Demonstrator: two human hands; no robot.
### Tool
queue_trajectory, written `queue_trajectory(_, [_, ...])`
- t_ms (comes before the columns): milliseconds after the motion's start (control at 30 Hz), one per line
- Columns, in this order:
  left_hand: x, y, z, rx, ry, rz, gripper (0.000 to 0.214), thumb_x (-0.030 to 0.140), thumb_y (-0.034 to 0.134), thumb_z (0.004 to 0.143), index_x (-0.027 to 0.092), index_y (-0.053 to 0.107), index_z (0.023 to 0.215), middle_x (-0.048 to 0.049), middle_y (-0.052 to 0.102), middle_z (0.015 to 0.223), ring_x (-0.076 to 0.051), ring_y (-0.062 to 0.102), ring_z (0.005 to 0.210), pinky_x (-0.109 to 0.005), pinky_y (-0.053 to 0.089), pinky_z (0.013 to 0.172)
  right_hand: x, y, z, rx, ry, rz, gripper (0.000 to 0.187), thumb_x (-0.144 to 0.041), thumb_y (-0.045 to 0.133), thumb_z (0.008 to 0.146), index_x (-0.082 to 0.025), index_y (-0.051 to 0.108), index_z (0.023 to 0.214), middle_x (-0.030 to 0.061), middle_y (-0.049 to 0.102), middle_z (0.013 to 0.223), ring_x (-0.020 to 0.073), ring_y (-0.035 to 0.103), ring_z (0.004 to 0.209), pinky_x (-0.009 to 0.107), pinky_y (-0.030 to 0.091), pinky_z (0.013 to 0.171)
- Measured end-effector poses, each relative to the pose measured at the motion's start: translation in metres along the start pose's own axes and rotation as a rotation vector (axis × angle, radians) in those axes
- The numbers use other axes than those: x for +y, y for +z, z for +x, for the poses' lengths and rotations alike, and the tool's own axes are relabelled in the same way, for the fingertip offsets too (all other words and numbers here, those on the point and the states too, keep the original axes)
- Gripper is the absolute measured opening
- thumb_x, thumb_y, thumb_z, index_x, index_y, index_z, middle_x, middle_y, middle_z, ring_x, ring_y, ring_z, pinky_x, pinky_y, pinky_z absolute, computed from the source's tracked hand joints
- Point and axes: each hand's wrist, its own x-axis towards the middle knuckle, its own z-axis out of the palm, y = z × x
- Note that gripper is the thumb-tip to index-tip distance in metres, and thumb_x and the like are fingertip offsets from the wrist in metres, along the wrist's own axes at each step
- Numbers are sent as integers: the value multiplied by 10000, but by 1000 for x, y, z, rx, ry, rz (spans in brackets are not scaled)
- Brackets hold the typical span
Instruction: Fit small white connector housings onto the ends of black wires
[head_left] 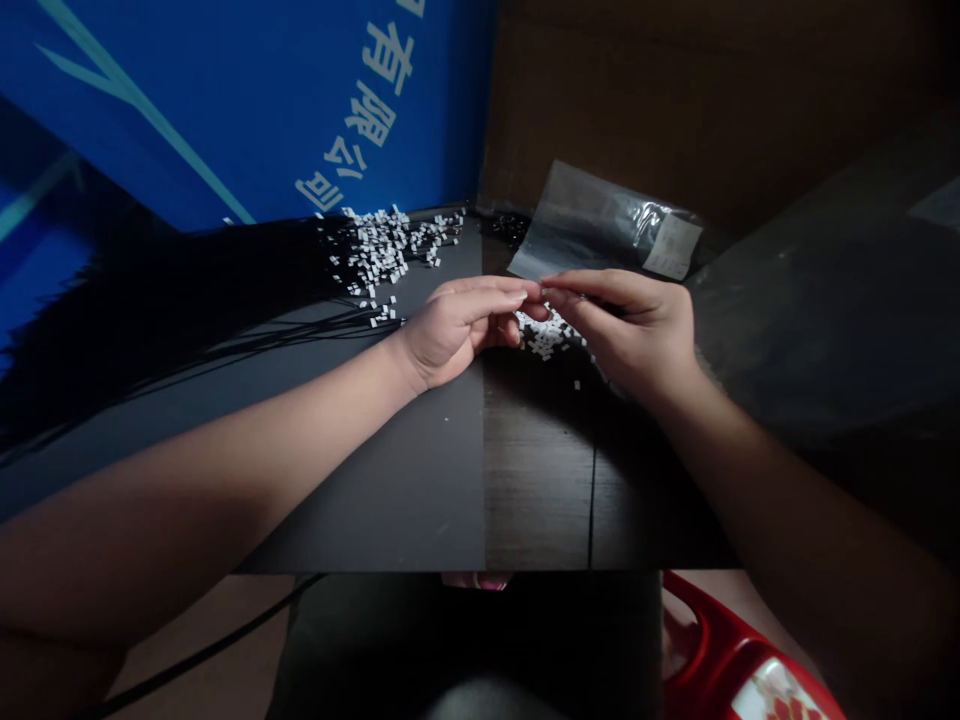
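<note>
My left hand (pixel 469 320) reaches in above the dark table, its thumb and fingers pinched together. Its fingertips meet those of my right hand (pixel 641 315), which is closed in a pinch too. Whatever sits between the fingertips is too small to make out. Just below and behind them lies a loose heap of tiny white plastic pieces (pixel 547 338), partly covered by my fingers. Left of my left hand rests a big bundle of thin black wires (pixel 187 270), with many small white connectors (pixel 382 245) at its right-hand ends.
A blue panel with white lettering (pixel 262 100) stands behind the wires, beside a brown cardboard wall (pixel 637 90). Leaning there is a clear plastic bag with a label (pixel 592 220). More clear plastic sheeting (pixel 832 300) lies at right. A red plastic stool (pixel 720 650) shows below the table edge.
</note>
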Motion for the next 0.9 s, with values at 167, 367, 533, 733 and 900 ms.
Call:
queue_trajectory(167, [1,-1,1,8,-10,-2,187,245,840,842,154,885,998,-85,840,958,-129,674,715,-311,567,770,1,1,0,5,-3,12,153,-201,846,944,-289,926,1040,18,900,1038,242,862,967,388,711,882])
queue_trajectory(367, [0,5,0,47,-3,30,132,259,885,871,165,881,963,-55,823,917,-100,651,702,-282,550,759,0,1,-1,-6,8,25,177,-178,855,933,-292,925,1049,11,900,1033,230,861,961,374,710,875])
queue_trajectory(533, [-1,10,-1,60,42,40,99,231,928,848,165,865,887,-28,792,853,-92,659,743,-242,523,729,-4,1,-3,-25,50,22,142,-222,886,917,-286,925,1037,20,898,1026,236,855,932,382,708,842])
queue_trajectory(733, [-2,11,-1,69,57,71,107,237,915,857,159,848,886,-17,777,841,-84,652,732,-231,512,707,-3,2,-4,-29,73,25,130,-266,924,894,-282,927,1022,27,894,985,222,834,854,366,689,766])
queue_trajectory(900, [-2,13,-3,78,68,90,106,230,886,873,146,821,879,-23,762,848,-95,651,737,-244,517,708,-5,1,-3,-65,89,38,137,-282,919,899,-276,926,1036,33,896,1011,227,841,896,363,696,791])
